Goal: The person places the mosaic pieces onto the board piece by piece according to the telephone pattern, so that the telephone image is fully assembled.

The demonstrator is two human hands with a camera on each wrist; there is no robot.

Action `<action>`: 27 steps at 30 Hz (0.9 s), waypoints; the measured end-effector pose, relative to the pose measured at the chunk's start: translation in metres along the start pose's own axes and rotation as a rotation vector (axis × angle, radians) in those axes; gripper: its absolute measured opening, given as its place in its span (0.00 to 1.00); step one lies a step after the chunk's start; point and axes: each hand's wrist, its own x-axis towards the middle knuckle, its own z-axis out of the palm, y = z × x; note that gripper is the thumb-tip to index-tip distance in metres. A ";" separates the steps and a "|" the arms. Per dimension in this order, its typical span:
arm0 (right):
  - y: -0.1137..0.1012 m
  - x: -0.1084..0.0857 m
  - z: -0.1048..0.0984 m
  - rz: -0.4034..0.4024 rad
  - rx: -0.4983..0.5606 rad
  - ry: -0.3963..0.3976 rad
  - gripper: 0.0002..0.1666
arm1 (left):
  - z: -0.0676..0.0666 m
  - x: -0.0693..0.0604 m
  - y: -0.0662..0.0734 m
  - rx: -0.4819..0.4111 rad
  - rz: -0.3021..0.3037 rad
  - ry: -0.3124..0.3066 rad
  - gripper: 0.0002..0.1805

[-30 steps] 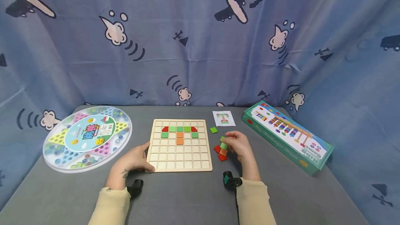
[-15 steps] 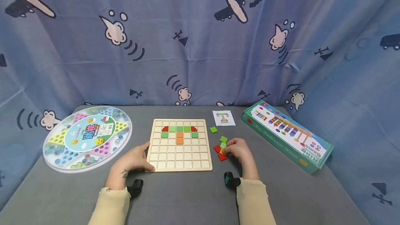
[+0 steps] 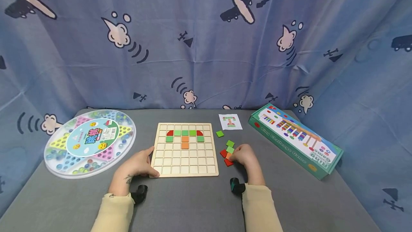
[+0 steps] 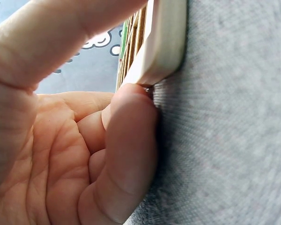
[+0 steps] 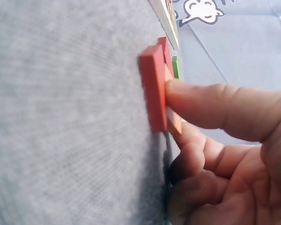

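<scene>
A pale wooden grid board (image 3: pixel 185 160) lies flat, with green, red and orange tiles set in its upper rows. At its front left corner my left hand (image 3: pixel 136 164) holds the edge between thumb and fingers; the left wrist view shows a fingertip against the board's corner (image 4: pixel 164 51). To the board's right, my right hand (image 3: pixel 245 156) pinches an orange square tile (image 5: pixel 174 123) between thumb and finger. A red tile (image 5: pixel 153 89) lies against it on the table side. Green tiles (image 3: pixel 230 149) and another red tile (image 3: pixel 223 153) are beside the fingertips.
A single green tile (image 3: pixel 220 134) lies below a small printed pattern card (image 3: pixel 238 122). On the right is a long green game box (image 3: pixel 289 146). A round marble board game (image 3: pixel 51 160) sits left. A blue patterned curtain (image 3: pixel 199 46) hangs behind the table.
My right hand has moved down from the upper green tile to the orange tile, and now pinches it. The left hand and the board have stayed in place.
</scene>
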 end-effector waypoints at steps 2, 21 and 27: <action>0.000 0.000 0.000 0.003 -0.005 -0.007 0.15 | 0.000 0.000 0.000 0.002 -0.001 0.001 0.61; -0.022 -0.012 -0.015 -0.044 0.351 0.010 0.10 | -0.001 -0.001 0.000 0.014 -0.009 0.001 0.61; -0.039 -0.020 -0.012 -0.127 0.599 0.021 0.14 | -0.001 0.000 0.000 0.038 -0.001 0.011 0.61</action>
